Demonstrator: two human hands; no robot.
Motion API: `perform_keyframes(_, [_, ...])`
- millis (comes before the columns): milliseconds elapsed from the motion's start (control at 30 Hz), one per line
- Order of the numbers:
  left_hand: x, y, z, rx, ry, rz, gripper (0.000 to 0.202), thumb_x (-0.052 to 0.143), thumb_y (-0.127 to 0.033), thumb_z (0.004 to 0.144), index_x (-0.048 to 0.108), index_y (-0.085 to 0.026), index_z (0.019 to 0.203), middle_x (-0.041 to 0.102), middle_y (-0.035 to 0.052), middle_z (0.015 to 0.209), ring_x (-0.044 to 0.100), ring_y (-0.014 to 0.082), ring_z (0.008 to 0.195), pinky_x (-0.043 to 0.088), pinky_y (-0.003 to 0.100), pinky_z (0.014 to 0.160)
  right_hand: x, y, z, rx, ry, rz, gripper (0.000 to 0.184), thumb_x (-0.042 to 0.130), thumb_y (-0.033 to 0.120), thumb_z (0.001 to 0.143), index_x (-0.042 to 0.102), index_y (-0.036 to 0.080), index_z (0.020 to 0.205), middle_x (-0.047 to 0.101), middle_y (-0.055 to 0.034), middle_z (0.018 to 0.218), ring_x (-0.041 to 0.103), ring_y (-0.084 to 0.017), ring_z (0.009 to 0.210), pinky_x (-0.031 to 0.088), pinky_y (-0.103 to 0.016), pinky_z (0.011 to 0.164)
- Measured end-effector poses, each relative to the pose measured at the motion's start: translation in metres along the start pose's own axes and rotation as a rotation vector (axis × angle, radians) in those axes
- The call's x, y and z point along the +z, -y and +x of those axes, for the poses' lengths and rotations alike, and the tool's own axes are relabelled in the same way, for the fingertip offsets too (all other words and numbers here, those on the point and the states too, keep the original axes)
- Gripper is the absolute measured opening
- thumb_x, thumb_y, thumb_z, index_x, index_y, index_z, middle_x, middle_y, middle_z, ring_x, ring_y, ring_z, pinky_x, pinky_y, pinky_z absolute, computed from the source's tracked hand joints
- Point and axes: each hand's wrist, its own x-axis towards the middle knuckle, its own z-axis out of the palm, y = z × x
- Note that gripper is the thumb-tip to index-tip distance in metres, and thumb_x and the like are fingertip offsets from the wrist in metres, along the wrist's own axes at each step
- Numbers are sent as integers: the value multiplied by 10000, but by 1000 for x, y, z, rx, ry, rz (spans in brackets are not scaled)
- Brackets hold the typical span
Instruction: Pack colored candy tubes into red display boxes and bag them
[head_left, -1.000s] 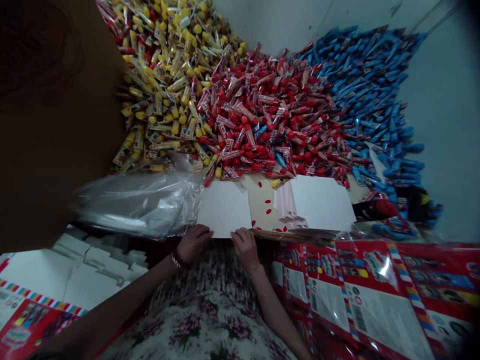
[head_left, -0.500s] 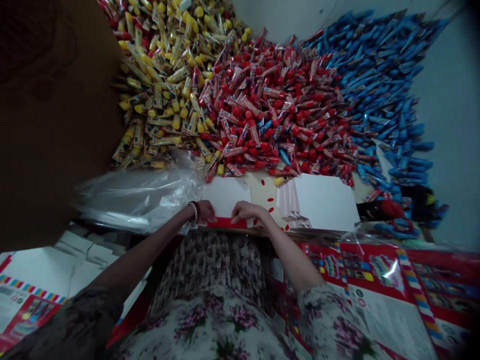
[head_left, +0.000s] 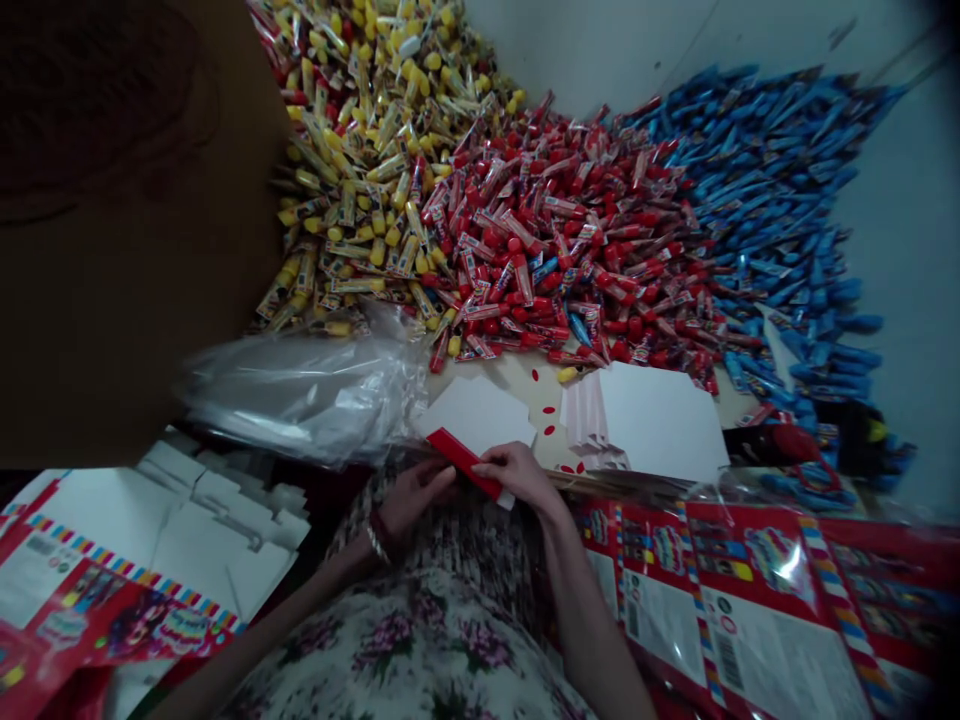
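Red-edged card (head_left: pixel 466 464) now swung up at a slant, pinched between left grip (head_left: pixel 416 500) and right grip (head_left: pixel 516 475), both nearly shut.

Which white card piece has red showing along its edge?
The card held between the left hand and right hand; the white stack beside it shows no red.

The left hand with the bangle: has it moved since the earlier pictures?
Yes: the left hand has drawn back, farther from the heap of red packets.
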Motion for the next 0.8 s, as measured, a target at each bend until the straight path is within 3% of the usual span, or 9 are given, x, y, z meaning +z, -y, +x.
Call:
perform_keyframes(100, [10,4,15,14,-140,-281,502,794,-487,529,626,-116,823,659,37,722,600,157,645,481,262,615,30,8,-8,35,-110,-33,138,648,238,724,741,135,715,641,9,609,513,-112,602,341,-210,586])
perform_keyframes(200, [8,3,27,35,-232,-294,435,832,-405,451,588,-109,657,592,-10,563,510,99,506,401,208,499,53,17,-8,33,-208,-50,128,647,225,755,744,142,755,673,-3,652,549,-125,620,357,-213,589])
perform_keyframes(300, [2,2,35,48,-263,-292,405,832,-361,421,579,-110,615,580,-19,538,492,88,488,370,198,477,67,26,-9,11,-270,-130,146,625,249,810,737,158,791,700,-26,727,599,-148,676,390,-225,629])
perform_keyframes(433, [-2,-4,39,56,-295,-316,400,823,-337,414,605,-114,666,614,-10,577,527,105,517,422,219,518,64,28,-23,8,-476,-371,393,569,420,870,639,152,1150,685,-66,764,621,-198,710,437,-276,653])
perform_keyframes(533, [-12,-17,37,53,-311,-333,424,815,-300,415,621,-123,748,649,-4,630,577,126,573,477,239,582,42,17,-46,-183,-676,-438,443,515,418,909,558,143,1253,673,-76,835,614,-194,779,479,-299,734])
perform_keyframes(633, [-27,-36,35,20,-283,-316,386,807,-239,434,619,-122,750,658,6,635,589,135,564,489,243,569,23,4,-73,-504,-686,-573,331,530,357,911,609,182,1182,650,-94,1080,554,-220,1048,444,-368,937])
perform_keyframes(733, [-37,-57,38,-38,-202,-261,325,803,-163,451,626,-107,718,649,15,606,577,128,515,477,228,514,23,-8,-87,-656,-674,-766,384,601,346,871,581,231,1236,571,-86,1273,425,-280,1244,292,-527,1080])
perform_keyframes(800, [-36,-68,47,-82,-117,-221,291,802,-129,469,633,-94,704,647,27,603,575,127,502,478,225,498,31,-17,-83,-725,-758,-808,354,612,271,868,590,242,1221,596,-77,1239,439,-264,1235,246,-556,1103])
